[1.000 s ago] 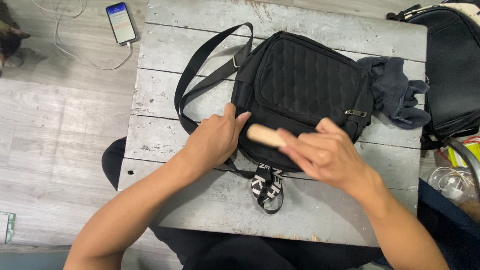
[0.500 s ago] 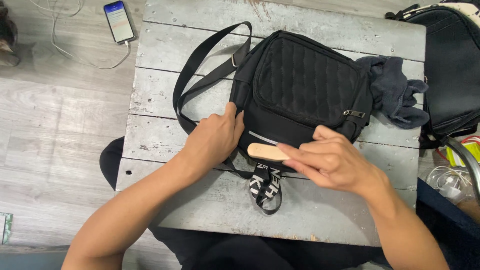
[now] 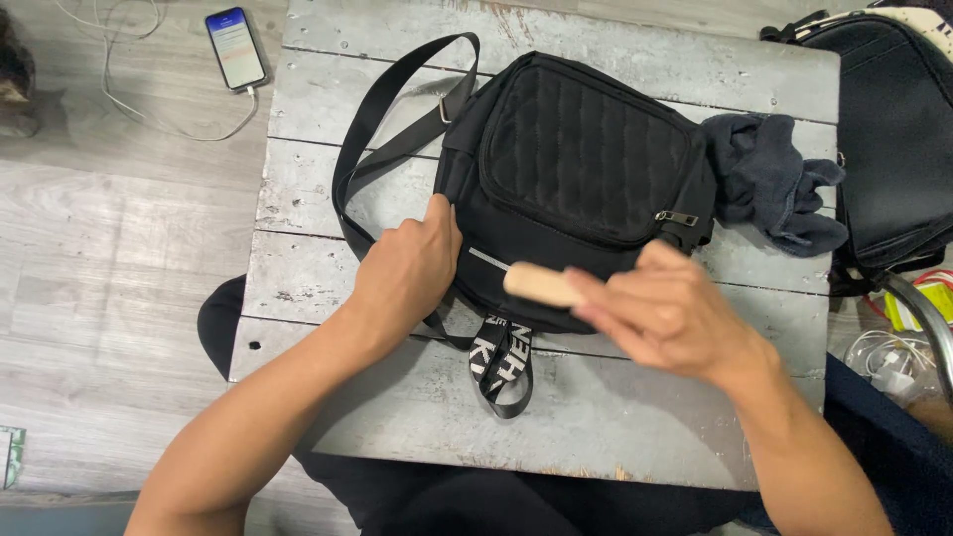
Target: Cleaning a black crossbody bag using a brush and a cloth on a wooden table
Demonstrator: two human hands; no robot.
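Observation:
A black quilted shoulder bag (image 3: 586,159) lies on a worn grey wooden table (image 3: 615,417), its strap (image 3: 382,109) looping off to the left. My left hand (image 3: 407,273) presses on the bag's lower left corner and grips its edge. My right hand (image 3: 670,313) holds a pale wooden-handled brush (image 3: 541,285) against the bag's lower front, just under the zipped pocket. A black and white webbing loop (image 3: 501,362) hangs from the bag's bottom edge toward me.
A dark grey cloth (image 3: 769,179) lies bunched at the bag's right side. Another black bag (image 3: 893,139) sits at the table's right edge. A phone (image 3: 236,47) on a white cable rests on the floor at upper left. Cables lie at right (image 3: 893,362).
The bag has shifted slightly up and left under my left hand. My right hand has moved the brush along the bag's lower front, down and then back up a little.

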